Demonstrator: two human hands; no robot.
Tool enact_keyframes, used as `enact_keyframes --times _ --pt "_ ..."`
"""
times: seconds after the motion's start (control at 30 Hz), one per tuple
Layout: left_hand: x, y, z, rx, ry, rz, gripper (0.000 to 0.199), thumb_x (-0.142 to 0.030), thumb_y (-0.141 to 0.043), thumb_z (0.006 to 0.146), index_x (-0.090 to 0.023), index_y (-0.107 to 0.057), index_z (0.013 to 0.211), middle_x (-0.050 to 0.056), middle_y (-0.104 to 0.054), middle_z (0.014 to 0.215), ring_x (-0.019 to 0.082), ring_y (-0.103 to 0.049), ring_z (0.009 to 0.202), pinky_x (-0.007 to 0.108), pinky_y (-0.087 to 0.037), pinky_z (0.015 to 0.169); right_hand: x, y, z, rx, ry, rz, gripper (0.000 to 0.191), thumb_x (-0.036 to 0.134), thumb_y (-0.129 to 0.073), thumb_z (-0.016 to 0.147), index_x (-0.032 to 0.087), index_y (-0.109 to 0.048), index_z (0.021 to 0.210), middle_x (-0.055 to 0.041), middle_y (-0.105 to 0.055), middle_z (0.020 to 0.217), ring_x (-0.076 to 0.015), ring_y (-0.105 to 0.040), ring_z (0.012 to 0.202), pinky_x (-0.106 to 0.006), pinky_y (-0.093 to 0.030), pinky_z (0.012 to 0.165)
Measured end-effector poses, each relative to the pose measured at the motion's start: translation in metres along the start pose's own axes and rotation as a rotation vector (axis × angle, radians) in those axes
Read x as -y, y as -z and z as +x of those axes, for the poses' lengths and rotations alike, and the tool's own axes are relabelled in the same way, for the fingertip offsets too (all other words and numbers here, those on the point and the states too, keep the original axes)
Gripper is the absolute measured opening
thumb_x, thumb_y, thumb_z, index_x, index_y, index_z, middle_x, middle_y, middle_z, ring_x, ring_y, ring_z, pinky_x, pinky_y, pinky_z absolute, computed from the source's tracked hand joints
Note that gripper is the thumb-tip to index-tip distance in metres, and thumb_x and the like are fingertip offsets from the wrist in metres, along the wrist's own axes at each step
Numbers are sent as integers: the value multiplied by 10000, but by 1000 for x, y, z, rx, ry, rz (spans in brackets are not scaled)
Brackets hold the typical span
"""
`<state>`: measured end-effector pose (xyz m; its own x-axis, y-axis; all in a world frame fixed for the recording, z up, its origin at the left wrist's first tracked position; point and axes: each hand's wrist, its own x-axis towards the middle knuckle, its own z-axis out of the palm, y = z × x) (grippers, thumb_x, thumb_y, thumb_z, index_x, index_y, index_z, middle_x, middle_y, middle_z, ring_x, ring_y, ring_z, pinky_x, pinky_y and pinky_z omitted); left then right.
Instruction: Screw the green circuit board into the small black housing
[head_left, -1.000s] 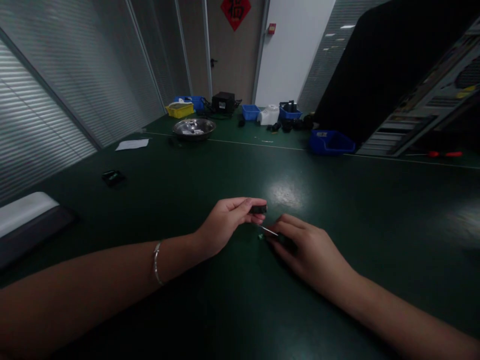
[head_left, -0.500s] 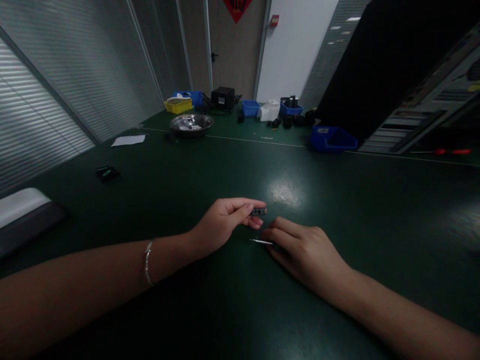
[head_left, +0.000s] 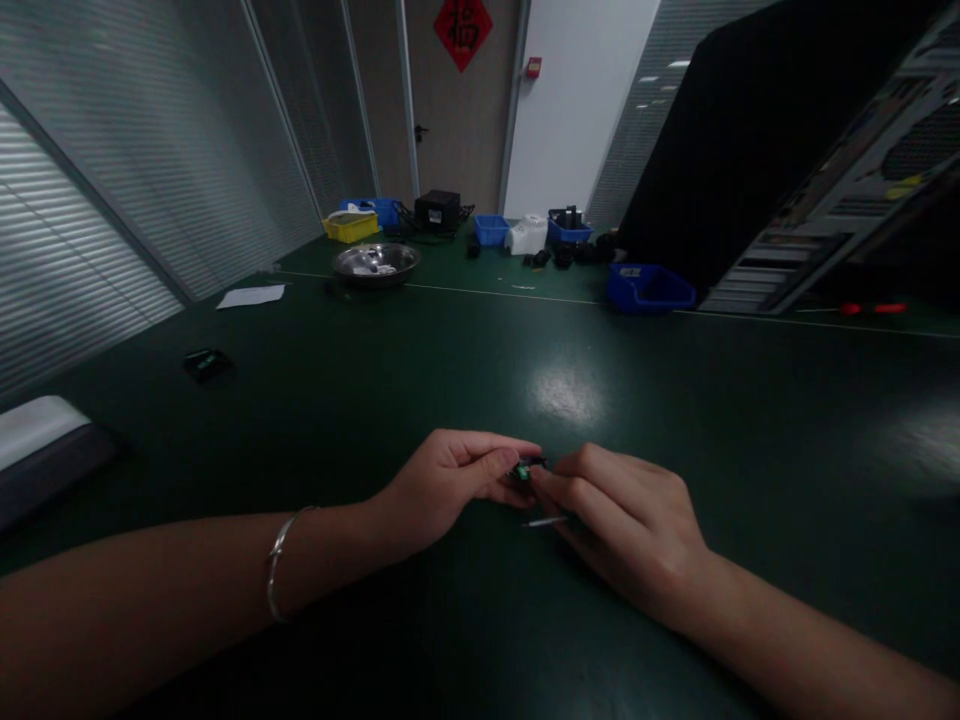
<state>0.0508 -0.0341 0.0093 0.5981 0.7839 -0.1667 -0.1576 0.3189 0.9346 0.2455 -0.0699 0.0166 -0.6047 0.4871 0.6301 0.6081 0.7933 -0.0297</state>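
My left hand (head_left: 442, 490) is closed, pinching a small dark part with some green on it (head_left: 523, 470) between thumb and fingers. My right hand (head_left: 637, 520) is closed too, its thumb and index fingertips pressed together at the near right side of that part. From under the right fingers a thin metal tool (head_left: 544, 521) points left, just below the left fingertips. Most of the tool is hidden by the hand, so its kind does not show. Both hands are above the dark green table (head_left: 420, 380).
At left lie a small black object (head_left: 208, 364), white paper (head_left: 251, 296) and a white-and-dark object (head_left: 45, 430). Further back are a metal bowl (head_left: 376, 264), a yellow bin (head_left: 351, 227), a black box (head_left: 438, 210) and a blue bin (head_left: 649, 289). A large black case (head_left: 720, 160) stands back right.
My right hand has come up against the part in my left hand, its fingertips now touching it. The part has turned, showing green. The whole view has tilted up slightly.
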Motion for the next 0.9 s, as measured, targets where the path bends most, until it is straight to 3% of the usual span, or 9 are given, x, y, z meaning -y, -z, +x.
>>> enact_keyframes --times 0.23,0.63,0.77,0.9 --pt "-1 -2 -1 35 44 -23 288 -218 -601 881 -94 -675 1129 100 -744 965 193 -713 860 328 -533 852 -3 -1 -5 23 14 -15 149 117 -493 937 92 -639 933 -68 -607 728 -149 -525 621 -277 -403 539" --pt "4 7 5 -6 19 -40 362 -193 -700 809 -140 -660 1165 99 -729 1069 186 -674 971 352 -470 958 -3 2 -5 69 -16 -102 265 133 -442 951 95 -647 1115 -97 -658 844 -181 -582 684 -288 -461 538" --pt "0 9 6 -3 28 -13 399 -159 -731 773 -153 -659 1165 99 -715 1112 181 -660 1010 338 -455 977 -4 3 -7 79 -91 -8 298 113 -467 905 115 -628 1157 -96 -651 890 -183 -608 713 -283 -484 551" --pt "-1 7 6 -22 -24 8 382 -138 -729 769 -146 -659 1144 103 -713 1108 179 -674 981 338 -479 950 -5 3 -5 22 -292 229 250 127 -514 889 163 -614 1116 -61 -631 891 -153 -622 735 -255 -497 598"
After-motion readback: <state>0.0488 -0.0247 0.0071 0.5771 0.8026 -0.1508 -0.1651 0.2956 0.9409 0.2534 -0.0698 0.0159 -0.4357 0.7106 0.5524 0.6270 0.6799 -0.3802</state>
